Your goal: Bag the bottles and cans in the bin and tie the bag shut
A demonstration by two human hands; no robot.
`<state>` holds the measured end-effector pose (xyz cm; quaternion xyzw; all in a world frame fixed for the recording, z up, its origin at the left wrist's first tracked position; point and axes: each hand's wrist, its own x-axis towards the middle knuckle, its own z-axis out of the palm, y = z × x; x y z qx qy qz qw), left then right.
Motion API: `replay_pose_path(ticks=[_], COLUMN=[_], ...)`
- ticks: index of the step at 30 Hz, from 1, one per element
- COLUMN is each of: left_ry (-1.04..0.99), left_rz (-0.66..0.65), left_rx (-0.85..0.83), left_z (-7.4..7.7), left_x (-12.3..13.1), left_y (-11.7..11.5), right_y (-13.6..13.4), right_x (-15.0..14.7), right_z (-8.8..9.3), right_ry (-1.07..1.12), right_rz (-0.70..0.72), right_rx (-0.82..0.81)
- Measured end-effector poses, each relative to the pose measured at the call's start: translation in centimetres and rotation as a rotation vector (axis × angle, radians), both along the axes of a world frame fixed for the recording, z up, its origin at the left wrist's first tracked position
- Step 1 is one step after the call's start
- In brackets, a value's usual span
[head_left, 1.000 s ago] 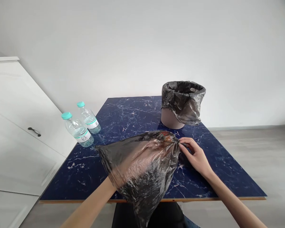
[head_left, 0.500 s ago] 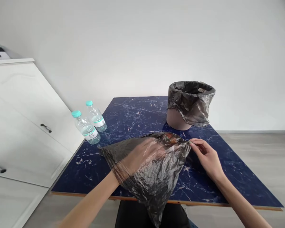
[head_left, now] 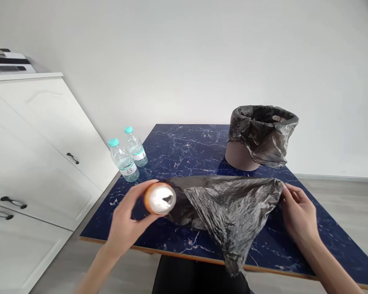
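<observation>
Gripping cylindrical orange can [head_left: 160, 198] and crinkly black plastic bag [head_left: 233, 208].

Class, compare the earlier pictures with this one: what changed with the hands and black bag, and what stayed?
The left hand, earlier inside the black bag, has come out to the left and holds an orange can. The bag has sagged flatter onto the table. The right hand keeps its grip on the bag's edge. The two bottles and the lined bin stand as before.
</observation>
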<state>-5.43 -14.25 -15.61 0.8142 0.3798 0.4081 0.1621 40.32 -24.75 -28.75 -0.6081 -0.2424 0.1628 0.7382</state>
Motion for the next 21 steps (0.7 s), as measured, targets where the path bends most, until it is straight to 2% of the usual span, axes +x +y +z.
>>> replay_pose_path(ticks=[2, 4, 9, 14, 18, 21], left_ry=[-0.187, -0.339, -0.497, -0.578, -0.521, -0.459], left_rz=[0.172, 0.279, 0.360, 0.401, 0.464, 0.517], left_rx=[-0.175, -0.280, -0.367, -0.375, -0.361, -0.338], left_z=[-0.6, -1.0, -1.3, -2.8, -4.4, -5.0], left_x=[-1.6, -2.8, -4.2, -4.4, -4.5, -4.5], left_y=[0.1, 0.5, 1.6, 4.3, 6.3, 7.3], right_y=[0.0, -0.1, -0.3, -0.6, -0.7, -0.5], right_x=[-0.1, -0.3, -0.3, -0.7, -0.9, -0.8], right_z=[0.3, 0.6, 0.7, 1.3, 1.8, 2.0], right_ry=[0.108, 0.151, 0.157, 0.133, 0.125, 0.093], right_rz=[-0.068, -0.103, -0.107, -0.097, -0.106, -0.106], right_rx=[-0.012, -0.014, -0.058, -0.097, -0.138, -0.133])
